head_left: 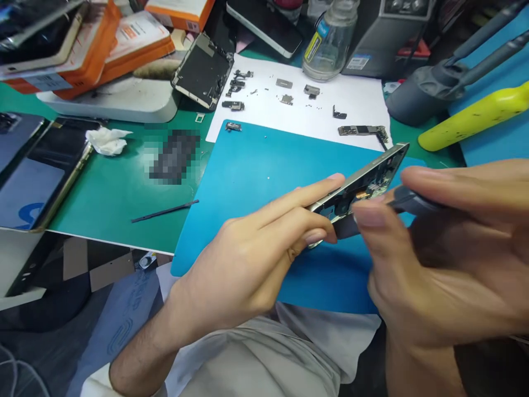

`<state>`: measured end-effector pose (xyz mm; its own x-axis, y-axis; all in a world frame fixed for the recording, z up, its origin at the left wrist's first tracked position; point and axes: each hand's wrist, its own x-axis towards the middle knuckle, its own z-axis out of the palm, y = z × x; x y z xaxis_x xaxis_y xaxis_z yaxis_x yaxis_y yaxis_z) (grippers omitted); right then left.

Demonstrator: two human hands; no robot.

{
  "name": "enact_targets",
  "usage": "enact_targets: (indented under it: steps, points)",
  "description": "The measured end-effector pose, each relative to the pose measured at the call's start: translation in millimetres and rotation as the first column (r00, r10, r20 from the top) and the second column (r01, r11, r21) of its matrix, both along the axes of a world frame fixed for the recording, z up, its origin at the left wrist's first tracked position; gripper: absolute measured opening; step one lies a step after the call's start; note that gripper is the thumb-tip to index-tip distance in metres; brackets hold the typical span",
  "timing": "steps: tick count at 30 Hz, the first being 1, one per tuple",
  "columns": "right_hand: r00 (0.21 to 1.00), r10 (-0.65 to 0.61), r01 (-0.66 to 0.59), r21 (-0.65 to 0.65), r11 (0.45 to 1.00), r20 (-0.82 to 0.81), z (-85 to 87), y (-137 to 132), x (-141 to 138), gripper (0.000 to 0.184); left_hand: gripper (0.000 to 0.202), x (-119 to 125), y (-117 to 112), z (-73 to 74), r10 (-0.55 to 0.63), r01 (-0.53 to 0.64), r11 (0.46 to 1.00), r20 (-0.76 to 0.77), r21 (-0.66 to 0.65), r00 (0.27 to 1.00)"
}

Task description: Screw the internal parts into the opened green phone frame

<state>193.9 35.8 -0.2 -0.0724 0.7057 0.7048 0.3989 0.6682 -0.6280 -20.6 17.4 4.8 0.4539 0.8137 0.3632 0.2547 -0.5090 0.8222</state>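
Note:
My left hand (248, 259) is closed around the lower part of an opened phone housing (347, 184), tilted up above the blue mat (243, 193). Bare inner parts and a small copper-coloured piece show inside the housing. My right hand (433, 259) pinches a dark grey tool handle (415, 201) between thumb and fingers, close against the open side of the housing. The tool's tip is hidden, so its exact kind cannot be made out. Beyond the housing, a narrow circuit board (361, 130) lies on a white sheet (260, 124).
Small phone parts (235, 82) and screws lie on the white sheet. A detached phone screen (202, 71) leans behind. A black thin stick (165, 211), crumpled tissue (108, 141) and phones are left. A glass jar (330, 44), dark tool holder (427, 91) and yellow-green object (475, 117) stand around.

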Motion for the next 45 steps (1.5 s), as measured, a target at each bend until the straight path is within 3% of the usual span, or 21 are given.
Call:
enact_targets:
  steps: [7, 10, 13, 15, 19, 23, 25, 26, 28, 30, 34, 40, 45]
  points:
    - [0.995, -0.021, 0.002, 0.201, 0.979, 0.095, 1.9, 4.4, -11.1, 0.051, 0.024, 2.4, -1.5, -1.8, -0.004, 0.003, 0.999, 0.028, 0.046, 1.000]
    - [0.999, -0.020, 0.012, 0.184, 0.983, 0.043, 0.5, 3.9, -8.1, 0.049, 0.024, 3.0, -1.5, -2.7, 0.022, -0.022, 0.999, 0.011, 0.028, 1.000]
    - [0.981, -0.166, 0.178, 0.124, 0.976, -0.101, 3.7, -4.8, 1.2, 0.037, 0.026, 4.7, 0.1, -2.2, 0.110, -0.109, 0.994, -0.087, 0.014, 0.990]
    - [0.943, -0.317, 0.327, 0.100, 0.940, -0.103, 4.8, -13.9, 11.4, 0.037, 0.029, 5.9, 0.8, -0.2, 0.153, -0.151, 0.988, -0.166, 0.023, 0.974]
    - [0.902, -0.387, 0.374, 0.101, 0.922, 0.194, -2.3, -30.8, 34.4, 0.053, 0.029, 4.3, -4.6, 5.9, 0.244, -0.226, 0.969, -0.241, 0.101, 0.940]
    - [0.875, -0.377, 0.371, 0.079, 0.925, 0.304, -5.2, -40.7, 39.1, 0.070, 0.027, -2.7, -16.7, 8.8, 0.329, -0.311, 0.942, -0.160, 0.129, 0.931]
    - [0.936, -0.332, 0.339, -0.046, 0.939, 0.117, 0.5, -41.7, 28.8, 0.067, 0.027, -4.8, -21.2, 7.6, 0.256, -0.252, 0.966, -0.082, 0.063, 0.963]
    - [0.956, -0.288, 0.280, -0.124, 0.952, -0.057, 4.2, -41.1, 20.9, 0.063, 0.026, -5.0, -22.5, 6.5, 0.209, -0.208, 0.978, -0.035, 0.011, 0.977]
    - [0.909, -0.192, 0.095, -0.263, 0.960, -0.371, 10.9, -38.4, 2.0, 0.051, 0.025, -4.0, -23.0, 3.7, 0.145, -0.140, 0.986, 0.058, -0.086, 0.988]
    - [0.841, -0.165, -0.023, -0.339, 0.940, -0.515, 13.9, -35.2, -16.6, 0.050, 0.025, -2.2, -21.3, 0.7, 0.123, -0.107, 0.986, 0.124, -0.132, 0.985]
    - [0.809, -0.189, -0.025, -0.355, 0.935, -0.557, 9.6, -30.5, -37.0, 0.056, 0.028, -1.0, -16.5, -4.6, 0.095, -0.073, 0.990, 0.194, -0.120, 0.976]
    - [0.842, -0.041, -0.077, -0.194, 0.978, -0.538, 2.7, -24.2, -36.5, 0.051, 0.033, -3.1, -15.0, -8.8, 0.070, -0.044, 0.992, 0.229, -0.115, 0.971]
    - [0.841, -0.049, -0.079, -0.213, 0.974, -0.539, -0.6, -21.1, -36.5, 0.049, 0.031, -3.6, -14.2, -7.9, 0.072, -0.040, 0.989, 0.223, -0.143, 0.972]
